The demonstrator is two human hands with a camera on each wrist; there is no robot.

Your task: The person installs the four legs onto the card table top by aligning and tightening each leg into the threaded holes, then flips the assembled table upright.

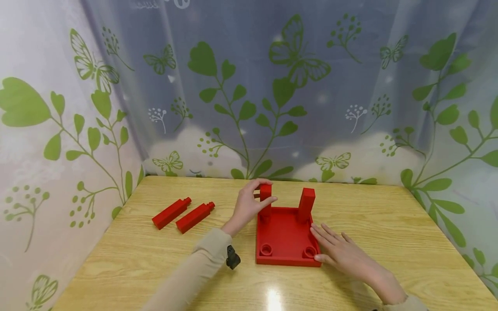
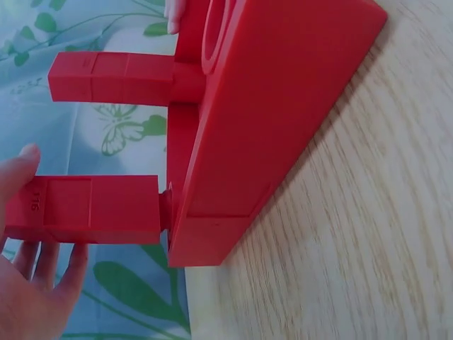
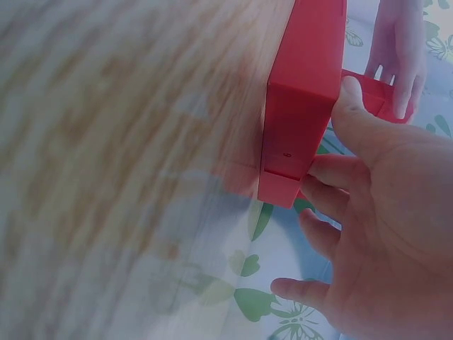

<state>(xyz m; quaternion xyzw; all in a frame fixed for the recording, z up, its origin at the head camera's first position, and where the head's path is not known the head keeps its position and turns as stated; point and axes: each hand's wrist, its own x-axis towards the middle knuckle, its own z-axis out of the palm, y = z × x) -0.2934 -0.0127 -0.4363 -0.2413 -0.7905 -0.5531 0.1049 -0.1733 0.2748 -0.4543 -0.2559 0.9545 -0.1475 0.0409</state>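
Note:
A red square tray-like base (image 1: 288, 260) with raised edges and round corner sockets lies on the table. My left hand (image 1: 249, 203) grips the top of a red square leg (image 1: 266, 199) that stands at the base's far left corner. In the left wrist view that leg (image 2: 106, 209) is upright to the base, a narrow neck showing at its socket. A second leg (image 1: 306, 203) stands in the far right corner, untouched. My right hand (image 1: 346, 255) rests against the base's right edge, fingers extended. Both near sockets (image 1: 266, 249) hold nothing.
Two loose red legs, one (image 1: 171, 213) farther left and one (image 1: 195, 217) nearer the base, lie on the wooden table (image 1: 155, 268) with their round pegs pointing away. A patterned curtain (image 1: 241, 108) hangs behind and along both sides.

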